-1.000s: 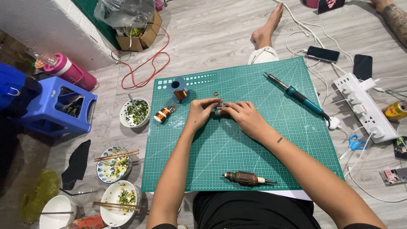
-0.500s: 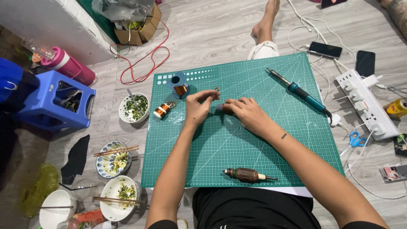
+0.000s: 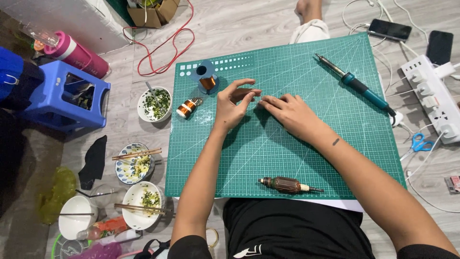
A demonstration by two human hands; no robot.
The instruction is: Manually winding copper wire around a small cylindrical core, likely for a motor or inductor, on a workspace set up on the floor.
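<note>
Motor armature [image 3: 287, 184] is lying nearest you, on the near edge of the green cutting mat [image 3: 306, 158], its brown winding and thin shaft pointing sideways, well apart from both of your hands. Farther up the mat, your left hand [image 3: 231, 105] is hovering with fingers spread and curled, thumb and forefinger reaching toward a small dark piece [image 3: 247, 92] at its fingertips; whether you are actually pinching it, you cannot tell from this view. Your right hand [image 3: 292, 112] is resting flat on the mat just beside it, fingers together and extended toward the left hand, gripping nothing visible. Left of your left hand, a small copper wire spool [image 3: 186, 108] is lying on its side near the mat's edge, and beyond it a blue-framed coil of copper wire [image 3: 206, 79] is standing close to the far left corner. Across the far right part of the mat, a soldering iron [image 3: 357, 86] with a teal handle is lying diagonally. Off the mat, a white power strip [image 3: 431, 96] is sitting to the right, and bowls with chopsticks [image 3: 139, 160] are sitting on the floor to the left.
</note>
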